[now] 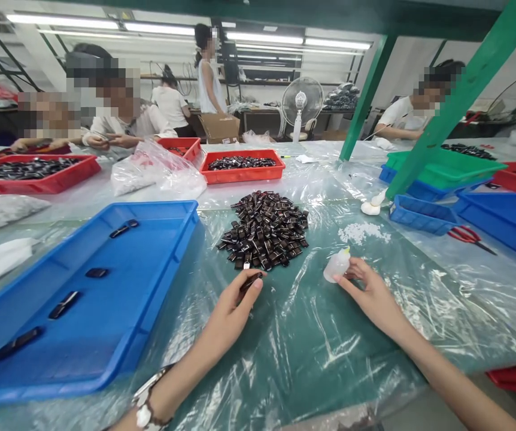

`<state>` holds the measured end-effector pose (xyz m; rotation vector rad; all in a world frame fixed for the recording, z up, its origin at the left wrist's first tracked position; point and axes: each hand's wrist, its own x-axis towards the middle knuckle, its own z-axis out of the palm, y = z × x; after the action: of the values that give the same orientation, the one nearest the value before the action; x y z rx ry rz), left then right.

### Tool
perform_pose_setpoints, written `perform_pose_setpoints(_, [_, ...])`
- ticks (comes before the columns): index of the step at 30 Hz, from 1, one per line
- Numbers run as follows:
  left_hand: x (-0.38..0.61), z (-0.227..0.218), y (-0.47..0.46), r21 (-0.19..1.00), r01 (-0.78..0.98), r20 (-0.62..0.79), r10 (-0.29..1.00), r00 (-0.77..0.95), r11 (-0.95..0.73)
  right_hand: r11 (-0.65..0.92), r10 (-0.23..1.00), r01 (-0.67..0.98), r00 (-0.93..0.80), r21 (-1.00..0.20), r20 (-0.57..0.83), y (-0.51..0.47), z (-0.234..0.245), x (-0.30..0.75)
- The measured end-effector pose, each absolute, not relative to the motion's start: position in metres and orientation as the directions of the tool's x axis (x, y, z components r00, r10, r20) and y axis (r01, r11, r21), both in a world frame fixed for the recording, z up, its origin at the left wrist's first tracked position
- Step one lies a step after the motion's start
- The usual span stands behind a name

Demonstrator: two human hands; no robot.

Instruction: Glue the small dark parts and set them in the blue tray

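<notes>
My left hand (239,300) is closed on a small dark plastic piece (251,281), partly hidden by the fingers. Just beyond it lies a heap of similar glossy black-brown pieces (264,230). My right hand (372,294) has its thumb and fingers around a small translucent white squeeze bottle (336,267) with a yellowish tip, tilted near the table surface. Behind the bottle is a scatter of tiny white bits (364,233). To the left, a blue tray (118,359) holds several dark pieces spaced apart, one of them a flat block (97,272).
Red trays of dark parts (242,175) and a clear plastic bag (157,170) stand farther back. At right are a green post (446,102), a small blue bin (423,214), red-handled scissors (470,237) and stacked trays. Plastic sheeting covers the table. Other people work beyond.
</notes>
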<state>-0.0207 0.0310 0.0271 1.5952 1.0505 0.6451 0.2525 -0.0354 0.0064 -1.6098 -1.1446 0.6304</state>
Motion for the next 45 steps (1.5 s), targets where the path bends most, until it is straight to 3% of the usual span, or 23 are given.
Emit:
perform_pose_setpoints(3, [-0.023, 0.028, 0.029, 0.947, 0.309, -0.076, 0.882, 0.466, -0.082, 0.010, 0.809, 0.496, 0.507, -0.868, 0.299, -0.051, 0.010, 0.233])
perform_pose_setpoints(5, [-0.024, 0.028, 0.028, 0.932, 0.337, -0.039, 0.885, 0.463, -0.135, 0.049, 0.834, 0.550, 0.437, -0.834, 0.337, -0.058, 0.014, 0.213])
perform_pose_setpoints(9, [-0.023, 0.026, 0.026, 0.914, 0.319, 0.056, 0.858, 0.511, -0.249, 0.133, 0.978, 0.608, 0.045, -0.782, 0.202, -0.037, 0.012, 0.172])
perform_pose_setpoints(14, [-0.021, 0.025, 0.023, 0.905, 0.249, 0.158, 0.817, 0.555, -0.344, 0.192, 0.981, 0.619, -0.120, -0.762, 0.149, 0.005, 0.006, 0.147])
perform_pose_setpoints(18, [-0.022, 0.026, 0.022, 0.902, 0.218, 0.192, 0.799, 0.570, -0.372, 0.165, 0.985, 0.478, -0.118, -0.863, 0.124, 0.008, 0.016, 0.154])
perform_pose_setpoints(21, [-0.022, 0.027, 0.020, 0.899, 0.228, 0.181, 0.790, 0.586, -0.375, 0.057, 0.996, 0.250, -0.081, -0.967, 0.037, -0.003, 0.029, 0.165])
perform_pose_setpoints(24, [-0.022, 0.028, 0.019, 0.898, 0.203, 0.187, 0.755, 0.628, -0.391, -0.059, 0.992, 0.010, -0.109, -0.998, -0.060, -0.015, 0.040, 0.168])
perform_pose_setpoints(33, [-0.026, 0.030, 0.013, 0.876, 0.156, 0.240, 0.693, 0.680, -0.456, -0.265, 0.958, -0.449, -0.225, -0.853, -0.179, -0.027, 0.045, 0.155])
perform_pose_setpoints(45, [-0.026, 0.036, 0.005, 0.883, 0.142, 0.228, 0.672, 0.705, -0.448, -0.314, 0.941, -0.595, -0.299, -0.740, -0.158, -0.037, 0.053, 0.152])
